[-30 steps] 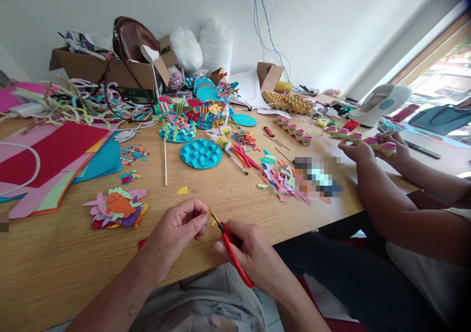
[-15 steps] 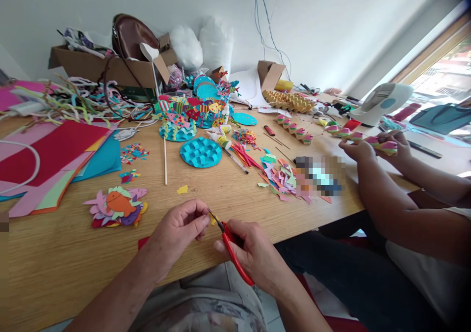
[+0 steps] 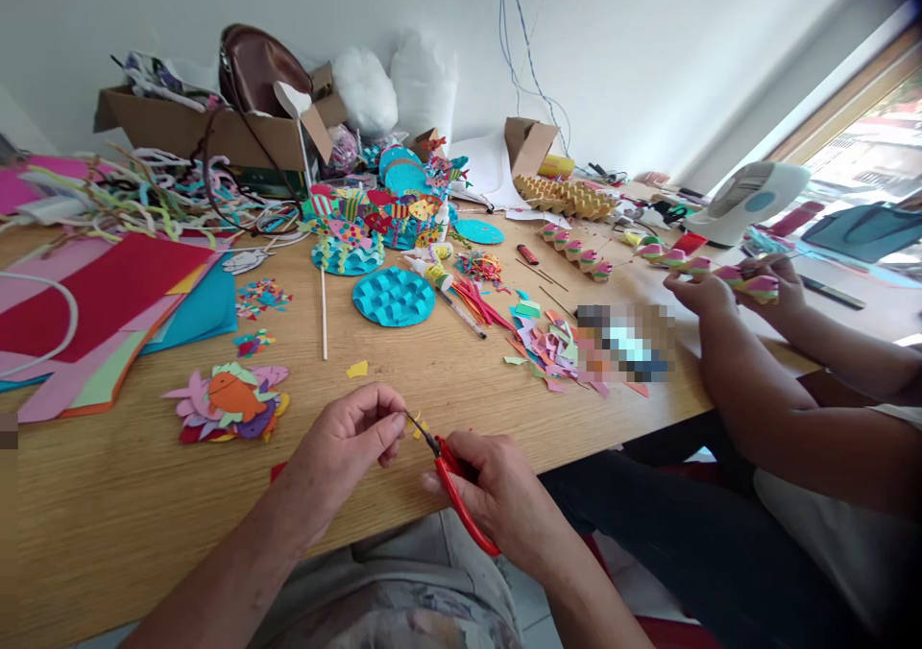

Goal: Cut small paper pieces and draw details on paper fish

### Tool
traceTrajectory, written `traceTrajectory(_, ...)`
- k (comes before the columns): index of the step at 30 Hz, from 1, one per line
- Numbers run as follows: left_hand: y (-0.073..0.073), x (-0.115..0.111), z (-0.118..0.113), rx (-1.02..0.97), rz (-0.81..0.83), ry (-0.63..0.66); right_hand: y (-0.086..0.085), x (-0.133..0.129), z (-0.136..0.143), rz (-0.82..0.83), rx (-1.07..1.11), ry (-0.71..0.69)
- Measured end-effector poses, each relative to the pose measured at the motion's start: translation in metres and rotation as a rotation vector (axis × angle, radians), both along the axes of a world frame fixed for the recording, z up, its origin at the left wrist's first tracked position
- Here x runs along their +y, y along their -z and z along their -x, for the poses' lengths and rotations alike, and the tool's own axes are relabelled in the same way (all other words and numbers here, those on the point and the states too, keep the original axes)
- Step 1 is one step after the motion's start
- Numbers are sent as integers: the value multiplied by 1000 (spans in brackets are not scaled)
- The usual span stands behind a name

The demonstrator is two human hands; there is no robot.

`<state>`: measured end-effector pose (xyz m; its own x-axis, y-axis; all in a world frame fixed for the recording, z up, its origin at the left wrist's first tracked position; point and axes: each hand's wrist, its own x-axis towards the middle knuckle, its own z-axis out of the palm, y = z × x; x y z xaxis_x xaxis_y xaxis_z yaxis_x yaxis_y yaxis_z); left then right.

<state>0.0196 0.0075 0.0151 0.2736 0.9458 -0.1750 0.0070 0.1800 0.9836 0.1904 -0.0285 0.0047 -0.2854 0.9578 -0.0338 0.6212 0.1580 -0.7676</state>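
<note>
My right hand [image 3: 497, 491] is closed round the red handles of a pair of small scissors [image 3: 461, 505]. The dark, narrow blades point up and left and reach to the fingertips of my left hand [image 3: 364, 428]. Those fingers are pinched together; whatever they hold is too small and hidden to make out. Small yellow paper scraps [image 3: 420, 429] show by the blades, and a larger yellow scrap [image 3: 356, 370] lies farther up the table. Left of my hands is a pile of paper fish cutouts [image 3: 236, 397] with an orange one on top. Red paper [image 3: 278, 472] peeks out beside my left wrist.
Coloured paper sheets [image 3: 108, 313] and pipe cleaners [image 3: 144, 188] cover the left side. A blue textured disc [image 3: 393, 298] and paper scraps [image 3: 551, 347] lie ahead. On the right, another person's hands [image 3: 710, 294] hold a twisted paper strip [image 3: 753, 282].
A thin yellow sliver now shows beside the scissor blades, near my left fingertips. Both hands stay almost in place, and the other person's hands look unchanged.
</note>
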Motion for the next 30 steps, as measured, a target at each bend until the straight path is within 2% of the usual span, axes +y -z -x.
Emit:
traceTrajectory(8, 1, -4, 0, -69, 25, 2, 5, 1, 3, -8, 59, 18)
traceTrajectory(30, 1, -4, 1, -13, -7, 58, 4, 0, 7, 32, 111, 15)
